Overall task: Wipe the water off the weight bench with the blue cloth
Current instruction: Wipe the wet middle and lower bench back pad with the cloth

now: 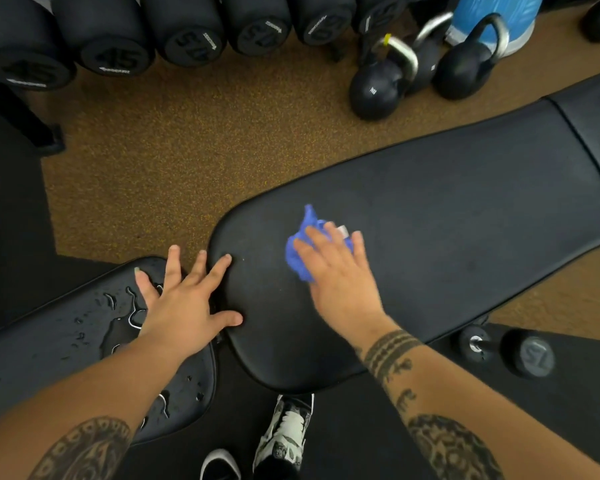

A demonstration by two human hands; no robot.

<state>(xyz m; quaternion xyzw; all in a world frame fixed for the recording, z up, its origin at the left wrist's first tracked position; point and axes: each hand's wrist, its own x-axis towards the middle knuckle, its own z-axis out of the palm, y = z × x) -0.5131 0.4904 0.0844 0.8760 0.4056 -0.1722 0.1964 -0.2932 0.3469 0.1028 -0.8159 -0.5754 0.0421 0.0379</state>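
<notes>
The black weight bench has a long back pad (447,202) running to the upper right and a seat pad (49,341) at the lower left. Water drops and puddles (132,313) lie on the seat pad. My right hand (336,268) presses the bunched blue cloth (300,252) flat onto the back pad near its rounded end, fingers spread and straight. My left hand (184,303) rests open across the gap between the two pads, fingers spread, thumb on the back pad.
A row of black dumbbells (118,53) lines the top edge on a rack. Three kettlebells (378,88) stand on the brown floor behind the bench. One dumbbell (513,351) lies on the floor at the right. My shoes (284,431) are below the bench.
</notes>
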